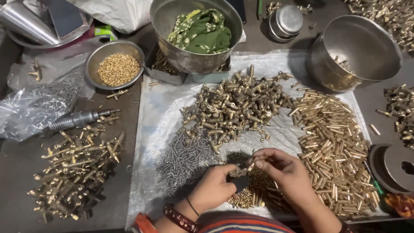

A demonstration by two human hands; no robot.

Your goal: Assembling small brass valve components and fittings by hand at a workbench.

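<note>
Brass fitting (pixel 248 165) between both hands (pixel 254 177), parts heaps close all around.

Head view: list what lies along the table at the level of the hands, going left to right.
Loose heap of assembled brass fittings on the dark tabletop → patch of small grey steel springs → left hand → right hand → heap of straight brass tubes → dark round metal disc with a hole.

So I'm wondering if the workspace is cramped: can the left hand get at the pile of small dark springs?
Probably yes. The left hand sits right beside the pile of small dark springs on the plastic sheet, with nothing standing between them.
</note>
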